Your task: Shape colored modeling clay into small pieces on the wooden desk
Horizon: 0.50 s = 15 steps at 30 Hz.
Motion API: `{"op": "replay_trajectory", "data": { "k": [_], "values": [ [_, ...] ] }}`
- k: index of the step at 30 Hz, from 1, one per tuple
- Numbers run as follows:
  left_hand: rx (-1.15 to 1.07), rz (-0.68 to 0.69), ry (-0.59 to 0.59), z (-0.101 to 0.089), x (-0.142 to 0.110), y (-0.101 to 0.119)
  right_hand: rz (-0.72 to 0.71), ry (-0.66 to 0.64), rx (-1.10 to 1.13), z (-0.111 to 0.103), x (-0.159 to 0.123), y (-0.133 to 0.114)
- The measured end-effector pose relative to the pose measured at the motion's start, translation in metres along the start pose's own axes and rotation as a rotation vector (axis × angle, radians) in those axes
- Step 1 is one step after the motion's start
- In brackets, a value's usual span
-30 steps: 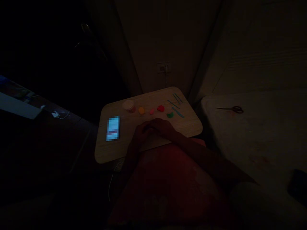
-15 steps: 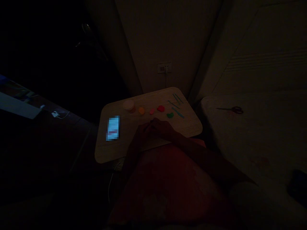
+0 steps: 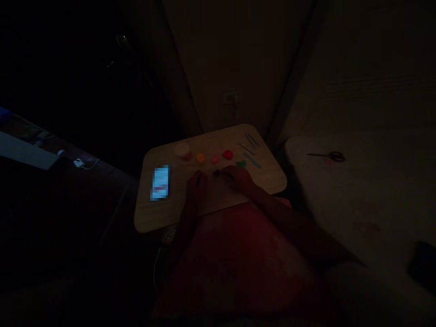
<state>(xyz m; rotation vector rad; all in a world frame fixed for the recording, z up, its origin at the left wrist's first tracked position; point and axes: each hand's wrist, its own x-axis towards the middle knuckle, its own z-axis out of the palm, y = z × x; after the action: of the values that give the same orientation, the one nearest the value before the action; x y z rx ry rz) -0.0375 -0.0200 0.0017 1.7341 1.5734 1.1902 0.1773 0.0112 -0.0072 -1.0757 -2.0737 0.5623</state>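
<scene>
My left hand (image 3: pixel 196 186) rests over the small table with its fingers curled in. A dark patch shows at those fingers, too dim to name. My right hand (image 3: pixel 239 179) is closed just to the right, thumb and fingers drawn together, and whatever is in it is hidden in shadow. Close to its fingertips lies a small dark lump, apparently modelling clay (image 3: pixel 216 173); whether they touch I cannot tell. Beyond the hands sit an orange clay piece (image 3: pixel 200 158), a pink one (image 3: pixel 215 159), a red one (image 3: pixel 228 155) and a green one (image 3: pixel 241 163).
A lidded tub (image 3: pixel 182 151) stands on the table (image 3: pixel 180 211) at the back left. A lit phone (image 3: pixel 160 182) lies left of my hands. Several thin teal tools (image 3: pixel 252 160) lie at the right. Scissors (image 3: pixel 326 156) rest on the pale surface beyond. The room is very dark.
My hands were together over the table; now they are apart, the left shifted slightly left. The dark lump between them has come into view.
</scene>
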Motion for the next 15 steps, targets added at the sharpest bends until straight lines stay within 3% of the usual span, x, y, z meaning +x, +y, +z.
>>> {"op": "replay_trajectory", "data": {
  "k": [2,8,15],
  "values": [
    [0.029,0.025,-0.058,0.001,0.0,0.003,-0.051,-0.037,0.014,0.003,0.001,0.0],
    [0.054,0.039,-0.138,0.002,-0.002,0.008,0.057,0.176,0.118,0.003,0.003,0.01],
    [0.068,0.032,-0.167,0.002,-0.003,0.011,0.125,0.082,0.133,0.001,0.002,0.009]
  ]
}}
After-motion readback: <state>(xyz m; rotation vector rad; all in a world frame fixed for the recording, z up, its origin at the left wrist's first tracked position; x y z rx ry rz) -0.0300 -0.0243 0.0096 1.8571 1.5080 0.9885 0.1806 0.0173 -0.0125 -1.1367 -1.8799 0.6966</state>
